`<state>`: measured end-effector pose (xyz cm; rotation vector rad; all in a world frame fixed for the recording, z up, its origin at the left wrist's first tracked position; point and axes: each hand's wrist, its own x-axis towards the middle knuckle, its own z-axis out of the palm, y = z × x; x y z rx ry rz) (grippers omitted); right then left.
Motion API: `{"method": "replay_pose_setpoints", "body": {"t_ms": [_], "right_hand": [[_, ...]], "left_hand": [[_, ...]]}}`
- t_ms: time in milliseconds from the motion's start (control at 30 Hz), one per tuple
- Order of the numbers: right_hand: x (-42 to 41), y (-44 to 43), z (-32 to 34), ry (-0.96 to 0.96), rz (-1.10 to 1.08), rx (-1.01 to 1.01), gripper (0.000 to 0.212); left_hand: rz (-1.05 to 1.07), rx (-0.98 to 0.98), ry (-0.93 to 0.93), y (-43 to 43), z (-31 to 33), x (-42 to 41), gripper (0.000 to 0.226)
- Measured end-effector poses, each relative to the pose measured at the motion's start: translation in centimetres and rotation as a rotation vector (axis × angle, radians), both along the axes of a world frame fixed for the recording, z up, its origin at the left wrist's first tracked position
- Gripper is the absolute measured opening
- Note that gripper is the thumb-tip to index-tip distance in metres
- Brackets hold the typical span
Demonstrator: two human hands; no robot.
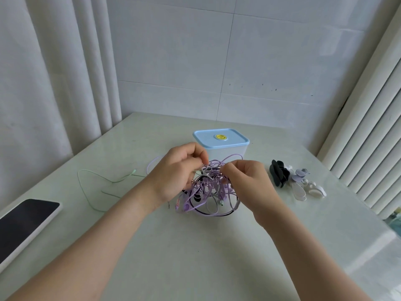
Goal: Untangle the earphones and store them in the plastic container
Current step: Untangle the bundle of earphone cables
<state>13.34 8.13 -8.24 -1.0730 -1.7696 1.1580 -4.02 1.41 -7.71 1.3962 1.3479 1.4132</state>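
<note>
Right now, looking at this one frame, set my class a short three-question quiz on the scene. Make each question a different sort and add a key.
1. True or false: the blue lid is off the plastic container.
2. What colour is the cable lying apart from the earphone tangle, on the table beyond the left hand? A green, B red, C orange.
3. What do the left hand and the right hand both pinch?
Key: 1 false, the lid sits on the container. 2 A, the green cable. 3 the earphone tangle.
</note>
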Motion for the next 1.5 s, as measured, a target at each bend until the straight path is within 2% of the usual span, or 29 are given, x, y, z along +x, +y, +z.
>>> {"method": "replay_pose_setpoints", "body": {"t_ms": [67,167,233,367,733,833,967,1167,1500], "right_hand": [[0.0,0.0,0.2,0.015,-0.011,0.011,0.036],[0.3,0.3,0.3,0.030,-0.044,0.001,0.034],[0.5,0.4,0.2,0.014,-0.068,0.011,0.033],[0.3,0.3,-0.1,-0.010,-0.056,0.034,0.030],[0.1,0.3,-0.6,0.037,0.004,0.085,0.016],[0.1,0.3,-0.5,0.038,-0.003,0.067,0.017],[0.3,0.0,-0.2,0.065,0.034,-0.011,0.031],[0.5,-0.2,0.2,0.002,0.019,-0.007,0.016],[0.8,0.6,0.1,0.073,0.034,-0.088,0.007]], "left_hand": [[0.040,0.050,0.172,-0.1,-0.3,0.0,0.012],[0.047,0.109,0.419,-0.5,-0.5,-0.4,0.030],[0.068,0.125,0.493,-0.6,-0.7,-0.4,0.038],[0.141,0.225,0.557,0.0,-1.2,0.0,0.034],[0.189,0.347,0.540,0.7,-1.9,-0.2,0.007],[0.169,0.318,0.457,0.6,-1.6,-0.2,0.007],[0.173,0.296,0.339,0.8,-1.4,-0.2,0.010],[0.170,0.263,0.266,0.7,-1.4,0.0,0.008],[0.170,0.250,0.230,0.7,-1.6,0.4,0.012]]}}
